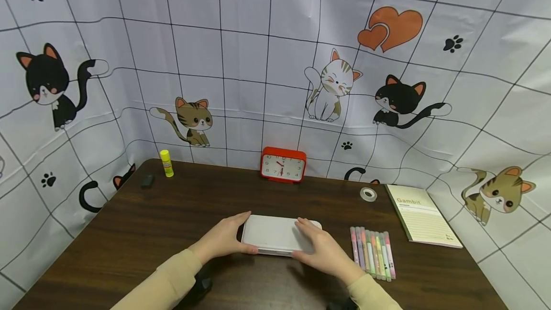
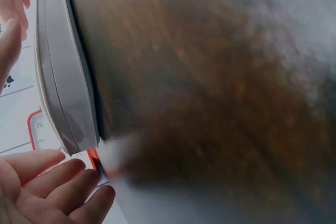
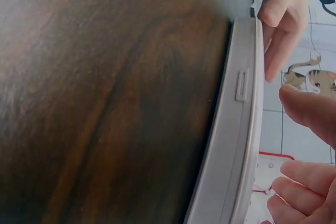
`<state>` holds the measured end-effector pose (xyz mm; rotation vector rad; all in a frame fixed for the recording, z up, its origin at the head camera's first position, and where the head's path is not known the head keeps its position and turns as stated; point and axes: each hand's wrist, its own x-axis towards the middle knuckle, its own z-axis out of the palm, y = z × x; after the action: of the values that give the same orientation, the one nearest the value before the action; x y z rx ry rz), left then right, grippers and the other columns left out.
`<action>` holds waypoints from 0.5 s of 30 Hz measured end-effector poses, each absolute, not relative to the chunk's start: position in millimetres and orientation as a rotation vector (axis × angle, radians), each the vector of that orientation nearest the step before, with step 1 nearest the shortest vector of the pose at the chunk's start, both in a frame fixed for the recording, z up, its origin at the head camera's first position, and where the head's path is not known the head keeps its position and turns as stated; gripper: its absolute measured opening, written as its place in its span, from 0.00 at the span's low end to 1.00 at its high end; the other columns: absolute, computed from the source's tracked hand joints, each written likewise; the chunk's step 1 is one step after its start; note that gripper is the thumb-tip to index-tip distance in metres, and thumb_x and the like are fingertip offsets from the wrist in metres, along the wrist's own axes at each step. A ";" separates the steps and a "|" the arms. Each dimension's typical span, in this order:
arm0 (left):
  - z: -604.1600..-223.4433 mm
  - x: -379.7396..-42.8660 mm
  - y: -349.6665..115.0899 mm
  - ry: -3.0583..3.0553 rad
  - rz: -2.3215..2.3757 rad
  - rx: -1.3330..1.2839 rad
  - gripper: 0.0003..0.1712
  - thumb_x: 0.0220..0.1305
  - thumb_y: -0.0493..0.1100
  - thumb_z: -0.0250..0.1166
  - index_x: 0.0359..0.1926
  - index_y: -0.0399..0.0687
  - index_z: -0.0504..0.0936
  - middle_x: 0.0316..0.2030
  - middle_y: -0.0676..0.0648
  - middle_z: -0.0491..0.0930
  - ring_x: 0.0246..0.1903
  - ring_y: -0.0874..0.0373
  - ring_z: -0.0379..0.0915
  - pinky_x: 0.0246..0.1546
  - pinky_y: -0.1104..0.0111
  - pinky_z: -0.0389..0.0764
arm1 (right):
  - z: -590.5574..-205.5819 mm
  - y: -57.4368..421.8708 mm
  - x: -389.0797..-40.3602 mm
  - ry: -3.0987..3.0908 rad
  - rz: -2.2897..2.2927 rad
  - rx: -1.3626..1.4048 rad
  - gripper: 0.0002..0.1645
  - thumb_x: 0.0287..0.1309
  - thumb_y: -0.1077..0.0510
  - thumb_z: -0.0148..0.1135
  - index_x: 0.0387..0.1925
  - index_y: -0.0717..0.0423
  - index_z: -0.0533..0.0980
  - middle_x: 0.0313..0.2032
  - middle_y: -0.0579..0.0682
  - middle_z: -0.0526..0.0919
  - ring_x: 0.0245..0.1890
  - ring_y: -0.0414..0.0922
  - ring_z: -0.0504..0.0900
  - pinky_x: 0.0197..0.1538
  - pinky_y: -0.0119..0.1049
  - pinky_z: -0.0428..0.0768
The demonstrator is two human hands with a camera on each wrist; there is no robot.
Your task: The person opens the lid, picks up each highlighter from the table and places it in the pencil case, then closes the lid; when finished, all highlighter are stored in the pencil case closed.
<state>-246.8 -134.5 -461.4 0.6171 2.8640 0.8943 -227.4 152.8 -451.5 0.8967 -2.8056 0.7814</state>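
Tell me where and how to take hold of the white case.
I'd grip the white case by its two short ends, the left hand coming from the left, the right hand from the right. It lies broad face up, with its long side toward the person; the near wall is probably deep enough for the thumbs. Leave the small raised tab there uncovered.

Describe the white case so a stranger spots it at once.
Start with the dark wooden table and find the red clock at its far edge. Come toward the person from there: the white case is between their left hand and right hand. Its plain, round-cornered top sets it apart from the coloured pens to its right and the printed notepad beyond them.
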 end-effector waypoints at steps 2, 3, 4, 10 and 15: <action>-461.6 -247.6 -134.6 2.839 0.904 0.631 0.61 0.40 0.66 0.74 0.68 0.34 0.62 0.65 0.36 0.65 0.64 0.42 0.62 0.61 0.51 0.66 | -451.3 150.4 -228.0 -2.818 0.769 0.914 0.41 0.49 0.47 0.71 0.61 0.63 0.70 0.63 0.59 0.71 0.63 0.54 0.70 0.60 0.52 0.69; -462.0 -248.1 -134.7 2.829 0.905 0.634 0.61 0.40 0.65 0.75 0.68 0.34 0.61 0.65 0.36 0.65 0.64 0.42 0.62 0.61 0.51 0.66 | -451.5 149.3 -228.5 -2.821 0.762 0.923 0.41 0.49 0.47 0.71 0.61 0.63 0.71 0.63 0.58 0.71 0.63 0.54 0.70 0.61 0.52 0.69; -462.4 -248.4 -134.7 2.822 0.904 0.634 0.62 0.40 0.64 0.75 0.69 0.34 0.61 0.65 0.36 0.65 0.64 0.42 0.62 0.61 0.51 0.66 | -452.3 148.3 -229.2 -2.822 0.747 0.933 0.40 0.49 0.47 0.71 0.61 0.63 0.71 0.63 0.58 0.71 0.63 0.53 0.70 0.61 0.51 0.70; -465.0 -252.1 -133.7 2.808 0.886 0.604 0.64 0.38 0.61 0.77 0.70 0.34 0.58 0.64 0.34 0.66 0.63 0.42 0.64 0.60 0.51 0.68 | -458.5 142.8 -232.6 -2.796 0.716 0.973 0.40 0.48 0.49 0.72 0.61 0.62 0.71 0.62 0.58 0.72 0.62 0.52 0.71 0.61 0.48 0.69; -466.7 -254.8 -133.1 2.801 0.880 0.592 0.63 0.38 0.59 0.78 0.70 0.34 0.58 0.64 0.34 0.66 0.63 0.42 0.65 0.60 0.51 0.68 | -461.3 139.7 -233.4 -2.778 0.699 0.989 0.39 0.47 0.50 0.73 0.60 0.62 0.72 0.61 0.57 0.73 0.61 0.52 0.72 0.60 0.47 0.71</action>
<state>-254.8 -133.1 -466.7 0.5920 2.8010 0.8802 -233.4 139.7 -461.3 0.9892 -2.7777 0.6991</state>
